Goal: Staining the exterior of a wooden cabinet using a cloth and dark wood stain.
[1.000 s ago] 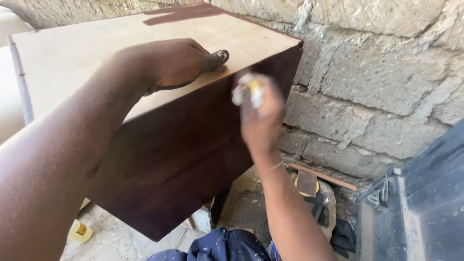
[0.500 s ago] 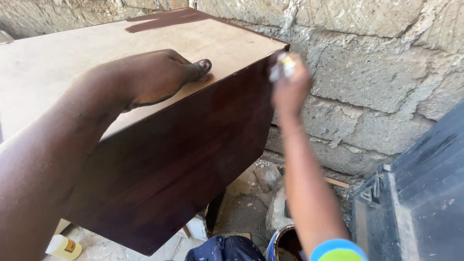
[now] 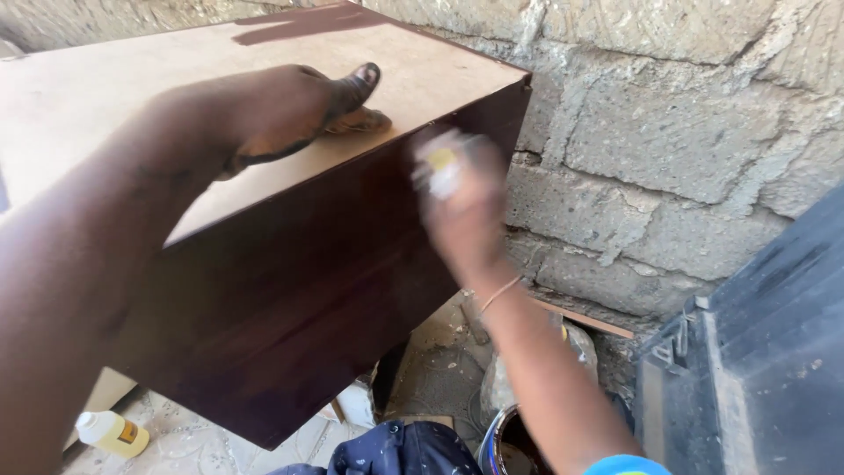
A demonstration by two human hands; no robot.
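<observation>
Your left hand (image 3: 290, 110) lies flat, fingers spread, on the pale top of the wooden cabinet (image 3: 308, 290), bracing it. Your right hand (image 3: 462, 207), blurred, is clenched around a small stain-soaked pad (image 3: 440, 167) against the dark front panel, near its far right edge. The cabinet looks stiff and heavy, its stained face likely wet and slick; grip the bare top. A paint tin (image 3: 510, 444) sits below.
</observation>
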